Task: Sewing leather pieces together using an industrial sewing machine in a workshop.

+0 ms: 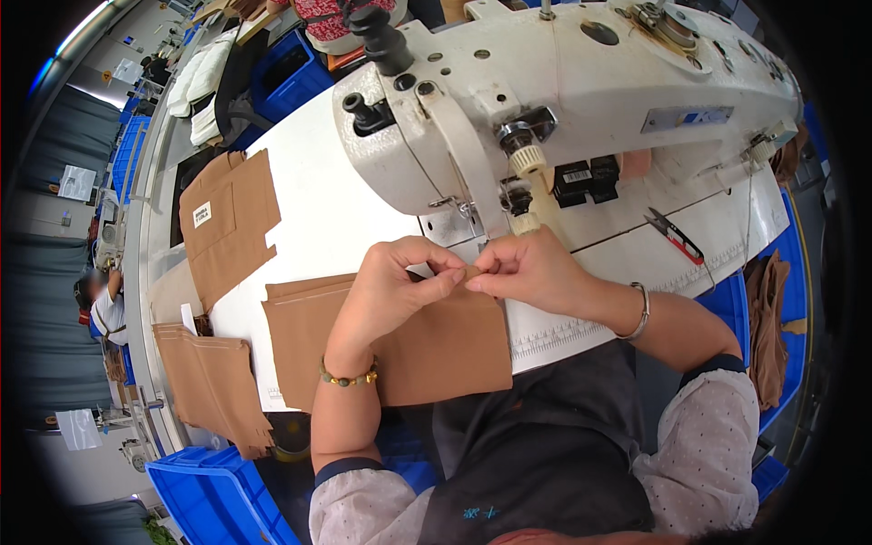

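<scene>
My left hand (406, 282) and my right hand (518, 268) meet just in front of the needle area of a white industrial sewing machine (381, 145), thumbs and forefingers pinching a small fold or piece of brown fabric (471, 272). Beneath them a larger brown fabric panel (318, 350) with pale stitching along its top lies on the white machine table (545, 338), which has a printed ruler along its front edge. Thread snips (681, 236) with red and black handles rest at the right of the machine.
More brown pieces (227, 236) lie at the left, some (204, 386) hanging over the edge. Blue bins (204, 481) stand lower left and at the right, with brown fabric (770, 318) in the right one. White stacked items (200, 77) lie upper left. Other people (109, 309) work beyond.
</scene>
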